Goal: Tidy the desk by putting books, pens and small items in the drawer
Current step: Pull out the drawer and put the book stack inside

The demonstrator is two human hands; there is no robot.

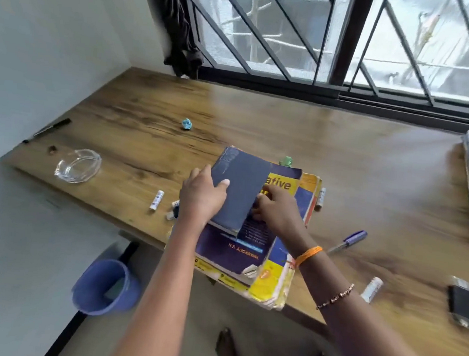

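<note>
Books are stacked at the near edge of the desk (355, 159), with the stack's front corner hanging over it. On top sits a dark blue book (241, 186), and both hands are on it: left hand (202, 195) is clamped on its left edge, thumb across the cover, right hand (277, 209) curled around its right edge. Under it is a purple and yellow book (239, 248), then a yellow one (271, 289). Right of the stack lie a purple pen (349, 241) and a white tube (372, 289). Left of the stack are another small white tube (156, 199) and a glass ashtray (77, 165). Behind the stack pokes out a little green thing (286, 161), can't tell what.
</note>
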